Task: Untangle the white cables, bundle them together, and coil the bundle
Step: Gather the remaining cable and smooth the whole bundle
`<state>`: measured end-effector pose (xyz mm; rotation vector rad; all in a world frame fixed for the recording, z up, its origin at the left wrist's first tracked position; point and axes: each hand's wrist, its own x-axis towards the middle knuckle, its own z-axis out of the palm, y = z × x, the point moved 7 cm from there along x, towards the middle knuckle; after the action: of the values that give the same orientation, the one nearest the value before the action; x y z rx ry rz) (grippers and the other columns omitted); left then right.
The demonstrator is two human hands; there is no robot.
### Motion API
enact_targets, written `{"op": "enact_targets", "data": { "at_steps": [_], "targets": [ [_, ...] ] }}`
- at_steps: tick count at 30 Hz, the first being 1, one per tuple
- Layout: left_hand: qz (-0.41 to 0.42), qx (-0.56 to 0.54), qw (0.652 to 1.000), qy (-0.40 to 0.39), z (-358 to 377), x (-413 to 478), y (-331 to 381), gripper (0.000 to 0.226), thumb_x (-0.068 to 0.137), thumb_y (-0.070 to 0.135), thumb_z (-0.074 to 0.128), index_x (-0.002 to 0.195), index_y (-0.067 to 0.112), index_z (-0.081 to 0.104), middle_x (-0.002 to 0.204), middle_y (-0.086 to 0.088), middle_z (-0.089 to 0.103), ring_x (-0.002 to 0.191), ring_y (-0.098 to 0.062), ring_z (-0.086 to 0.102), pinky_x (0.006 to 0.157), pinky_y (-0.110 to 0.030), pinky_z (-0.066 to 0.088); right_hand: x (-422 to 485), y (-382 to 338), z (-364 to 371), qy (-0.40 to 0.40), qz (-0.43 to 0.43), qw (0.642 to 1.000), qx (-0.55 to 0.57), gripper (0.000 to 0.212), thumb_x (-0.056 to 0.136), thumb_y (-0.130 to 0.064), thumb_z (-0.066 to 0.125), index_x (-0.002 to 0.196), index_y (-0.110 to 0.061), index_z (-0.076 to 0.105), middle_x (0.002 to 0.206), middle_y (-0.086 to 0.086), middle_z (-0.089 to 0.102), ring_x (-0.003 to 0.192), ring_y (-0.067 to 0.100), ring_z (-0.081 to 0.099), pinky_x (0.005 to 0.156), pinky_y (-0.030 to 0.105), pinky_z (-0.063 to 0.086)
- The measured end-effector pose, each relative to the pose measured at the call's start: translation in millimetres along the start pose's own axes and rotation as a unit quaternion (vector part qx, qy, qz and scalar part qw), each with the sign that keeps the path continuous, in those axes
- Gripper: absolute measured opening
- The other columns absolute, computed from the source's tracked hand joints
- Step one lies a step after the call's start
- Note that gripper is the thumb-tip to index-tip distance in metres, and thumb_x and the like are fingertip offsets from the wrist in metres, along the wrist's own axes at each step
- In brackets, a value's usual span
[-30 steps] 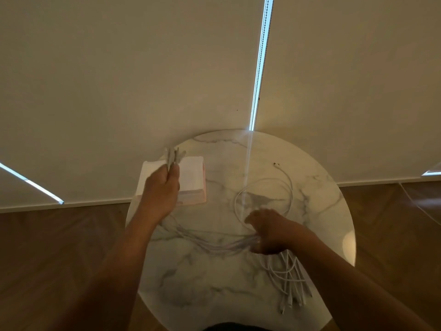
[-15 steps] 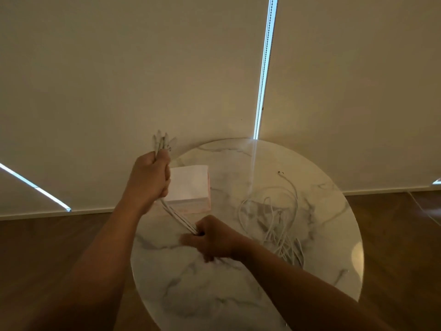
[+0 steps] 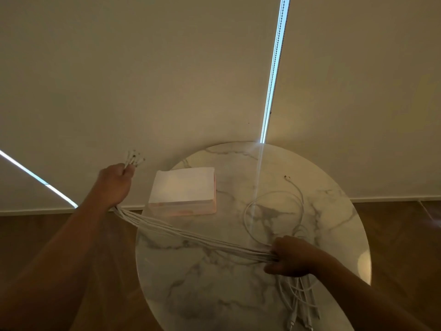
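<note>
1. Blinds point(image 3: 167, 68), beige, fill the far half of the view. A bright vertical gap point(image 3: 274, 68) runs right of centre, and a 2nd slanted gap shows at far left.
2. Floor point(image 3: 393, 223), dark wood, on both sides of the table.
3. Table point(image 3: 214, 295), round, white marble w/ grey veins, centre-right, far edge close to the blinds.
4. Box point(image 3: 183, 187), white top, pinkish near side, flat on the far-left part of the table.
5. White cables point(image 3: 191, 235), approx. 6+ strands (exact no. cannot tell), gathered side by side. They are stretched in a shallow sag from the left hand, off the table's left edge, across to the right hand over the near-right part. They pass nearer than the box, not touching it.
6. Cable tails point(image 3: 298, 304), slack ends spilling from the right hand toward the near edge and lying on the table.
7. Single cable point(image 3: 301, 194), a loose loop on the table, right of the box, w/ one end plug at far right. Whether it joins the bundle cannot be told.
8. Left hand point(image 3: 114, 185), fist closed round the strands, raised left of the box.
9. Right hand point(image 3: 290, 258), fingers curled tight on the same strands, low over the table.
10. Plug ends point(image 3: 133, 158), a short fan sticking out past the left fist, toward the blinds.
</note>
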<state>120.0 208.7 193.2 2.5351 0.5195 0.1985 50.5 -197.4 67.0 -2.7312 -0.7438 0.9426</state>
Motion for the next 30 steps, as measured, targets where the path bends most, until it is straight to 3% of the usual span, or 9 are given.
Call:
{"op": "enact_targets", "data": {
  "at_steps": [3, 6, 8, 12, 16, 19, 23, 26, 30],
  "targets": [
    [0.032, 0.048, 0.998, -0.037, 20, -6, 14, 0.036, 0.102, 0.028, 0.041, 0.075, 0.005, 0.049, 0.090, -0.032, 0.061, 0.084, -0.039, 0.055, 0.074, -0.040, 0.038, -8, -9, -6, -0.064, -0.058, 0.982, 0.165, 0.032, 0.085, -0.046, 0.068, 0.067, -0.023, 0.056, 0.060, -0.007, 0.051, 0.053, 0.005, 0.049, 0.057, 0.023, 0.039],
    [0.045, 0.077, 0.994, -0.059, 23, -10, 18, 0.036, 0.101, 0.031, 0.041, 0.075, 0.008, 0.049, 0.080, -0.025, 0.060, 0.079, -0.039, 0.058, 0.069, -0.039, 0.042, -20, -18, -18, -0.098, -0.117, 0.916, 0.371, 0.017, 0.094, -0.026, 0.062, 0.084, -0.013, 0.062, 0.057, -0.006, 0.047, 0.049, 0.010, 0.041, 0.050, 0.024, 0.035],
    [0.066, 0.097, 0.991, -0.067, 24, -18, 28, 0.035, 0.101, 0.033, 0.041, 0.075, 0.010, 0.047, 0.082, -0.027, 0.062, 0.080, -0.042, 0.060, 0.070, -0.041, 0.045, -23, -21, -25, -0.091, -0.123, 0.881, 0.448, 0.015, 0.098, -0.019, 0.056, 0.090, -0.008, 0.063, 0.057, -0.002, 0.046, 0.049, 0.011, 0.038, 0.048, 0.024, 0.034],
    [0.141, 0.106, 0.976, -0.128, 57, -53, 66, 0.029, 0.101, 0.033, 0.041, 0.090, 0.009, 0.052, 0.084, -0.024, 0.067, 0.078, -0.040, 0.064, 0.069, -0.041, 0.049, -1, -42, -38, 0.014, -0.091, 0.952, 0.293, 0.021, 0.098, -0.024, 0.053, 0.081, -0.017, 0.063, 0.060, -0.006, 0.053, 0.048, 0.006, 0.046, 0.054, 0.024, 0.040],
    [0.167, 0.023, 0.963, -0.212, 113, -108, 105, 0.026, 0.102, 0.038, 0.036, 0.093, 0.022, 0.053, 0.088, -0.002, 0.072, 0.080, -0.020, 0.067, 0.076, -0.038, 0.052, 14, -81, -46, 0.053, -0.101, 0.963, 0.245, 0.026, 0.100, -0.026, 0.049, 0.088, -0.011, 0.067, 0.066, -0.008, 0.055, 0.052, 0.001, 0.048, 0.057, 0.017, 0.040],
    [0.168, -0.024, 0.969, -0.182, 129, -132, 115, 0.028, 0.102, 0.037, 0.036, 0.089, 0.018, 0.053, 0.076, -0.002, 0.069, 0.068, -0.014, 0.065, 0.069, -0.036, 0.052, 16, -86, -53, 0.061, -0.087, 0.947, 0.302, 0.031, 0.101, -0.023, 0.047, 0.087, -0.003, 0.066, 0.062, 0.001, 0.056, 0.048, 0.009, 0.050, 0.053, 0.022, 0.043],
    [0.127, -0.152, 0.969, -0.148, 134, -142, 109, 0.031, 0.102, 0.034, 0.038, 0.078, 0.021, 0.051, 0.056, -0.003, 0.060, 0.050, -0.017, 0.059, 0.058, -0.046, 0.051, 11, -84, -60, 0.085, -0.087, 0.922, 0.367, 0.037, 0.101, -0.028, 0.047, 0.077, -0.004, 0.063, 0.058, 0.008, 0.055, 0.047, 0.016, 0.051, 0.048, 0.026, 0.045],
    [0.134, -0.171, 0.971, -0.102, 128, -141, 111, 0.029, 0.102, 0.030, 0.040, 0.075, 0.026, 0.047, 0.058, 0.000, 0.054, 0.053, -0.014, 0.053, 0.053, -0.035, 0.041, 9, -81, -61, 0.107, -0.107, 0.933, 0.327, 0.038, 0.099, -0.031, 0.052, 0.070, -0.008, 0.062, 0.055, 0.005, 0.059, 0.044, 0.013, 0.054, 0.051, 0.026, 0.047],
    [0.134, -0.133, 0.980, -0.067, 103, -114, 102, 0.031, 0.102, 0.030, 0.040, 0.106, 0.005, 0.059, 0.083, -0.010, 0.062, 0.076, -0.026, 0.059, 0.068, -0.029, 0.037, 11, -43, -46, 0.095, -0.065, 0.972, 0.205, 0.039, 0.090, -0.035, 0.064, 0.057, -0.016, 0.058, 0.051, 0.000, 0.061, 0.043, 0.005, 0.055, 0.057, 0.024, 0.049]
  ]
}}
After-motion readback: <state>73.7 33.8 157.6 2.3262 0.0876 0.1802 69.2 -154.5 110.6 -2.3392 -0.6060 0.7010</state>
